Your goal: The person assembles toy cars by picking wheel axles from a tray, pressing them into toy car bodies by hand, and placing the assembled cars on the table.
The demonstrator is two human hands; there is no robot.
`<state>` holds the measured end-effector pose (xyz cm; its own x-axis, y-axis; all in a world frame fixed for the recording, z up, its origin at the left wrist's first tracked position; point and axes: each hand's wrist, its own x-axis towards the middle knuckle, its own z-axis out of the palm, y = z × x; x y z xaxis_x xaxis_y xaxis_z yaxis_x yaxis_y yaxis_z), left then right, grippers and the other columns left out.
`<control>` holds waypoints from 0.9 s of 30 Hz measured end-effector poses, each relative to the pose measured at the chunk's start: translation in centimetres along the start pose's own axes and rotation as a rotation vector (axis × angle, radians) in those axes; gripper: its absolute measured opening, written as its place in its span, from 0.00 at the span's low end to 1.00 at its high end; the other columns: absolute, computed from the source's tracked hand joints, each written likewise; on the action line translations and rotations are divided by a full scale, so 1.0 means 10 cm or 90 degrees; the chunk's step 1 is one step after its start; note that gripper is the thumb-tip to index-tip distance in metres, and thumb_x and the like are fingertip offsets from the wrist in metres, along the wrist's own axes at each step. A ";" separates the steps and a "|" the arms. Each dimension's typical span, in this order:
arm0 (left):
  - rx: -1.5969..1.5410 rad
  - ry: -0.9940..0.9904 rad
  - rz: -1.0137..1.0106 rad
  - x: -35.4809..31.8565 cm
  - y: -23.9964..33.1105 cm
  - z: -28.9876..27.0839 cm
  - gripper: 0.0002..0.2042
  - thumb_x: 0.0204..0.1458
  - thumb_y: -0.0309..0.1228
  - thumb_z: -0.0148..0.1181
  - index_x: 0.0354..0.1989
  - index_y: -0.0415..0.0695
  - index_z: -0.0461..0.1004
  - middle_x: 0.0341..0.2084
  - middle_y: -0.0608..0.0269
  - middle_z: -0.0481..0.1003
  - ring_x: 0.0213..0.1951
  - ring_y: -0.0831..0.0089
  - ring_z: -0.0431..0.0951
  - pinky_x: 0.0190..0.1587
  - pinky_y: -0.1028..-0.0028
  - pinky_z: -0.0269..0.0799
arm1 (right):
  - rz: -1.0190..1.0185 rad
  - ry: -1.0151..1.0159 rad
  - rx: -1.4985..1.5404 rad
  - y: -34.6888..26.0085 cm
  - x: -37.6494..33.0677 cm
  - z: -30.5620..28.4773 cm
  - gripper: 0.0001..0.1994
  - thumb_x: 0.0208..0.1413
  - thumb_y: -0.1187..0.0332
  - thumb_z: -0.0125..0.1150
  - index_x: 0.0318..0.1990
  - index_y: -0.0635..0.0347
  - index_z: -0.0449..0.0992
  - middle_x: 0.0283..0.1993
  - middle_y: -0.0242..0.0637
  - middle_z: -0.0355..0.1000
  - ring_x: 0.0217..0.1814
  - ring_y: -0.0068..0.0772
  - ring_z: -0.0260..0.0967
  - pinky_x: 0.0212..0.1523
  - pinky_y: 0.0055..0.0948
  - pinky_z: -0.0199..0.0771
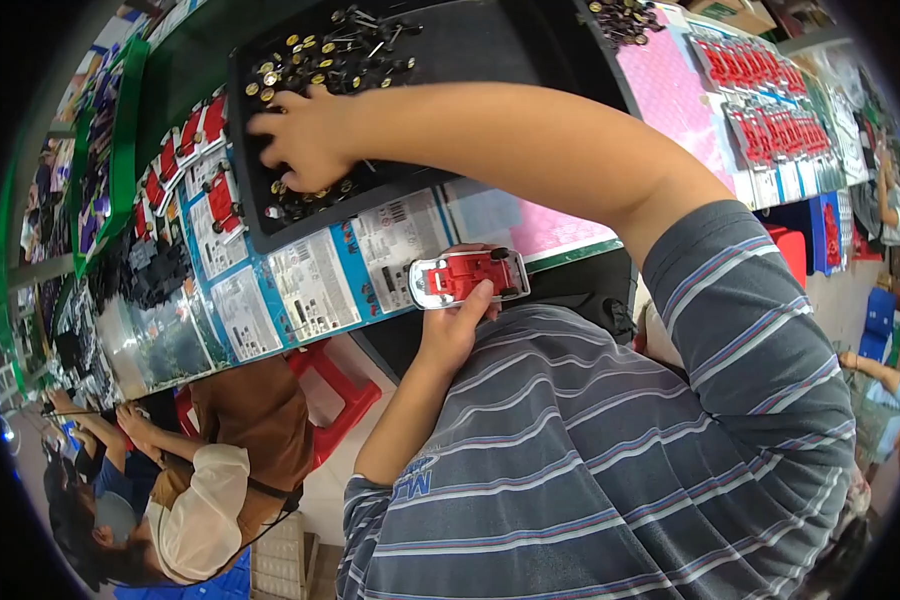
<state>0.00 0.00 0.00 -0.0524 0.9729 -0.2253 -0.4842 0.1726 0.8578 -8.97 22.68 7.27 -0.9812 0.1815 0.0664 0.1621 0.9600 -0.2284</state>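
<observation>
My left hand (452, 335) holds an upturned toy car body (462, 278) close to my shirt, thumb on its red underside. The body has a white and silver rim, and black wheels show at its right end. My right hand (315, 140) reaches across the table into a black tray (490, 45), its fingers spread over a heap of wheel-and-axle sets (365, 45). These are black wheels with gold-coloured hubs on thin metal axles. Whether the fingertips touch any of them is blurred.
Red and white toy cars (220, 195) stand left of the tray on printed sheets (310, 285). Rows of red car parts (745, 65) lie at the far right, beside a pink mat (660, 80). A co-worker (205, 500) sits at the lower left near a red stool (335, 400).
</observation>
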 end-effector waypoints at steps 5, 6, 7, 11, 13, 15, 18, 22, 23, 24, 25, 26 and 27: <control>-0.046 0.050 0.021 -0.03 0.04 -0.17 0.23 0.60 0.35 0.59 0.60 0.39 0.64 0.44 0.58 0.75 0.35 0.75 0.75 0.32 0.75 0.71 | -0.022 0.004 -0.115 0.10 -0.10 0.07 0.20 0.58 0.52 0.54 0.55 0.41 0.79 0.69 0.32 0.59 0.73 0.48 0.51 0.62 0.59 0.65; -0.045 0.042 0.012 -0.01 0.03 -0.20 0.25 0.59 0.38 0.59 0.61 0.39 0.63 0.47 0.56 0.75 0.38 0.74 0.75 0.32 0.74 0.71 | 0.004 -0.006 -0.050 0.18 -0.13 0.09 0.19 0.58 0.52 0.54 0.54 0.44 0.79 0.69 0.33 0.59 0.71 0.47 0.54 0.59 0.56 0.69; -0.065 0.018 0.016 0.00 0.00 -0.24 0.24 0.59 0.37 0.59 0.60 0.39 0.63 0.46 0.57 0.75 0.37 0.75 0.75 0.31 0.75 0.71 | -0.007 -0.016 -0.059 0.24 -0.18 0.09 0.19 0.58 0.52 0.54 0.53 0.45 0.79 0.68 0.33 0.59 0.70 0.46 0.55 0.58 0.54 0.71; -0.080 0.036 0.038 0.01 0.00 -0.21 0.20 0.60 0.31 0.60 0.58 0.41 0.66 0.36 0.63 0.75 0.30 0.78 0.74 0.31 0.77 0.72 | -0.029 0.027 -0.070 0.55 -0.45 0.11 0.17 0.58 0.55 0.56 0.48 0.52 0.81 0.65 0.35 0.62 0.67 0.46 0.60 0.56 0.46 0.75; -0.077 0.030 0.038 0.01 0.03 -0.19 0.19 0.60 0.31 0.60 0.57 0.41 0.67 0.36 0.64 0.76 0.30 0.79 0.74 0.30 0.78 0.72 | 0.006 0.004 -0.098 0.68 -0.66 0.04 0.17 0.58 0.56 0.57 0.48 0.53 0.80 0.64 0.37 0.62 0.64 0.47 0.63 0.58 0.45 0.73; -0.068 0.016 0.043 0.03 0.05 -0.18 0.17 0.60 0.32 0.60 0.56 0.40 0.69 0.34 0.65 0.76 0.28 0.81 0.73 0.30 0.79 0.71 | 0.064 0.018 -0.066 0.86 -0.95 0.04 0.16 0.59 0.57 0.57 0.49 0.53 0.78 0.63 0.40 0.62 0.61 0.52 0.66 0.59 0.47 0.71; -0.083 0.007 0.044 0.06 0.04 -0.19 0.17 0.60 0.32 0.61 0.55 0.40 0.69 0.34 0.64 0.76 0.28 0.81 0.73 0.30 0.79 0.71 | 0.126 0.012 -0.075 1.11 -1.31 -0.06 0.15 0.60 0.60 0.56 0.53 0.50 0.76 0.62 0.43 0.63 0.60 0.55 0.66 0.59 0.49 0.71; -0.073 -0.035 0.032 0.09 0.01 -0.21 0.19 0.62 0.33 0.59 0.58 0.39 0.66 0.47 0.57 0.76 0.34 0.76 0.76 0.30 0.77 0.71 | 0.233 0.106 -0.095 1.10 -1.61 -0.34 0.14 0.55 0.63 0.63 0.47 0.56 0.80 0.59 0.47 0.68 0.60 0.53 0.67 0.57 0.47 0.71; -0.070 -0.031 0.040 0.10 0.03 -0.20 0.19 0.62 0.33 0.59 0.58 0.39 0.66 0.47 0.57 0.76 0.34 0.76 0.76 0.30 0.77 0.71 | 0.273 0.136 0.005 0.98 -1.63 -0.49 0.13 0.49 0.65 0.68 0.42 0.61 0.81 0.61 0.51 0.67 0.65 0.59 0.62 0.60 0.52 0.67; -0.065 -0.031 0.047 0.11 0.05 -0.17 0.19 0.62 0.33 0.59 0.58 0.39 0.66 0.47 0.57 0.76 0.35 0.76 0.76 0.30 0.77 0.71 | 0.269 0.210 -0.017 0.96 -1.69 -0.50 0.10 0.51 0.70 0.65 0.42 0.60 0.81 0.56 0.49 0.71 0.60 0.57 0.67 0.56 0.45 0.71; -0.068 -0.031 0.046 0.12 0.05 -0.15 0.19 0.61 0.33 0.59 0.58 0.39 0.66 0.47 0.57 0.76 0.34 0.77 0.76 0.30 0.78 0.71 | 0.271 0.211 -0.016 0.94 -1.77 -0.54 0.10 0.51 0.70 0.65 0.42 0.60 0.81 0.56 0.49 0.71 0.60 0.57 0.67 0.56 0.45 0.71; -0.067 -0.032 0.044 0.14 0.07 -0.11 0.19 0.61 0.33 0.59 0.58 0.39 0.66 0.47 0.57 0.76 0.34 0.77 0.76 0.30 0.78 0.71 | 0.293 0.245 0.024 0.91 -1.85 -0.60 0.09 0.52 0.72 0.64 0.41 0.61 0.81 0.50 0.49 0.73 0.55 0.56 0.70 0.53 0.43 0.72; -0.075 -0.020 0.052 0.16 0.09 -0.06 0.18 0.60 0.33 0.60 0.56 0.39 0.68 0.42 0.60 0.77 0.31 0.79 0.75 0.30 0.79 0.71 | 0.315 0.280 0.064 0.82 -1.90 -0.68 0.08 0.53 0.73 0.63 0.40 0.63 0.81 0.45 0.49 0.75 0.50 0.55 0.73 0.51 0.41 0.74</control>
<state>-1.04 1.58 0.18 -0.0688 0.9877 -0.1405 -0.5791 0.0752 0.8118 11.70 28.61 10.77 -0.6558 0.6862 0.3148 0.5507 0.7200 -0.4223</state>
